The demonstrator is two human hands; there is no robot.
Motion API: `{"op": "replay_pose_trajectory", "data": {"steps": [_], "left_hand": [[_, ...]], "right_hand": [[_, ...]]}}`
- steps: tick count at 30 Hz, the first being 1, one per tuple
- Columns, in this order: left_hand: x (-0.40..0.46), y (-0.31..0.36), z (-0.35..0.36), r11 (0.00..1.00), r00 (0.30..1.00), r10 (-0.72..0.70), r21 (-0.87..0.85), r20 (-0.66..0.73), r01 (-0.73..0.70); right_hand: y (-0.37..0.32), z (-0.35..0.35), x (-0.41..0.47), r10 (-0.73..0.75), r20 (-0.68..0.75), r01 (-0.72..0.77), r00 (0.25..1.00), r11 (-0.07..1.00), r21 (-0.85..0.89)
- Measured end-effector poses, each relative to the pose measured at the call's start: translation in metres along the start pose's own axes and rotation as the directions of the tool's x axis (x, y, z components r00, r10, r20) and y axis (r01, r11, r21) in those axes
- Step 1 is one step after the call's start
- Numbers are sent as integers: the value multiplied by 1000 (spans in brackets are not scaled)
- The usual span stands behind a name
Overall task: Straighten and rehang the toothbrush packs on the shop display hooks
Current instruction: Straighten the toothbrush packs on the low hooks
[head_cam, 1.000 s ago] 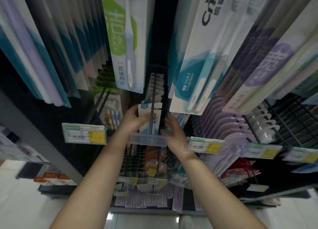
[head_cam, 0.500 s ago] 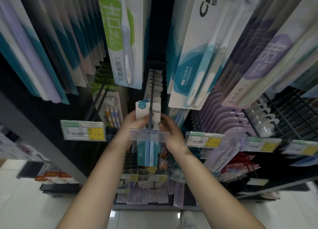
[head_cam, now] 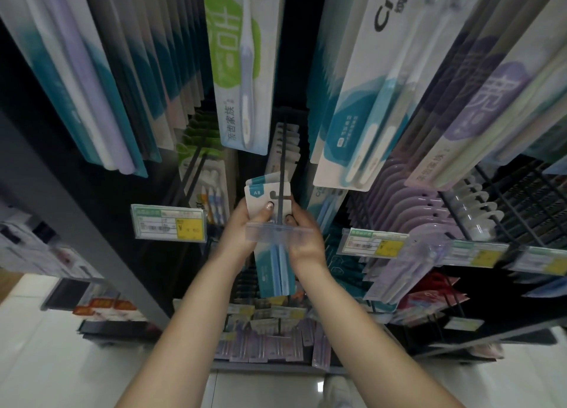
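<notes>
A white-and-teal toothbrush pack (head_cam: 267,196) marked A8 hangs at the front of a dark display hook (head_cam: 281,162), its hanging hole around the hook wire. My left hand (head_cam: 242,229) grips the pack's left edge, thumb on its front. On the right edge, my right hand (head_cam: 303,239) pinches the same pack, thumb against its face. The pack's lower part (head_cam: 276,269) drops between my wrists. More packs (head_cam: 283,143) sit behind it on the same hook. A clear empty label holder (head_cam: 277,234) at the hook's tip covers part of both hands.
Long toothbrush packs hang from the row above, a green one (head_cam: 236,70) at centre and teal ones (head_cam: 362,101) to the right. Price tags (head_cam: 168,222) (head_cam: 372,243) flank the hook. Purple packs (head_cam: 408,199) hang at right. Lower rows (head_cam: 270,340) and pale floor (head_cam: 46,361) lie below.
A pack that was low by the label holder has been raised by both hands. Its hole now sits around the hook wire, and its lower part hangs between my wrists.
</notes>
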State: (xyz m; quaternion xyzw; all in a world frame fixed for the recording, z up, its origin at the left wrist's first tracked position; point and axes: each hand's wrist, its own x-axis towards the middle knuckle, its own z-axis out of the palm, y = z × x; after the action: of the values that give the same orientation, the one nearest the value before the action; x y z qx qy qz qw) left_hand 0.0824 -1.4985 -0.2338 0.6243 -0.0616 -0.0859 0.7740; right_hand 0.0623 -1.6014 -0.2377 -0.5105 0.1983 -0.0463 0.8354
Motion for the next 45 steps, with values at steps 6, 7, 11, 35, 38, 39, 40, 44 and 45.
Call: {"op": "replay_pose_trajectory", "data": {"steps": [6, 7, 11, 35, 38, 39, 40, 44, 45], "left_hand": [[-3, 1, 0, 1000, 997, 19, 3, -77, -19], [-2, 2, 0, 1000, 996, 19, 12, -82, -18], [1, 6, -2, 998, 999, 11, 68, -48, -7], [-12, -9, -16, 999, 982, -3, 44, -191, 12], [-15, -15, -16, 999, 979, -28, 27, -200, 34], [-15, -17, -15, 999, 978, -34, 22, -207, 40], [-16, -18, -13, 999, 976, -42, 14, -214, 46], [-19, -23, -7, 996, 974, -87, -17, -208, 86], [-20, -25, -4, 996, 976, -88, -18, -198, 87]], "right_hand": [[2, 6, -1, -24, 6, 24, 1000, 1000, -1], [2, 6, -2, -30, -5, 30, 1000, 1000, -8], [1, 7, -2, -94, -37, 90, 995, 992, -90], [4, 15, -9, -151, 178, 216, 972, 871, -441], [4, 13, -9, -80, 142, 135, 987, 891, -434], [4, 11, -9, -50, 116, 96, 992, 899, -427], [3, 8, -8, -31, 87, 66, 996, 900, -431], [4, -5, -6, 2, 37, 18, 999, 849, -528], [4, -9, -6, 8, 30, 10, 1000, 833, -553]]}}
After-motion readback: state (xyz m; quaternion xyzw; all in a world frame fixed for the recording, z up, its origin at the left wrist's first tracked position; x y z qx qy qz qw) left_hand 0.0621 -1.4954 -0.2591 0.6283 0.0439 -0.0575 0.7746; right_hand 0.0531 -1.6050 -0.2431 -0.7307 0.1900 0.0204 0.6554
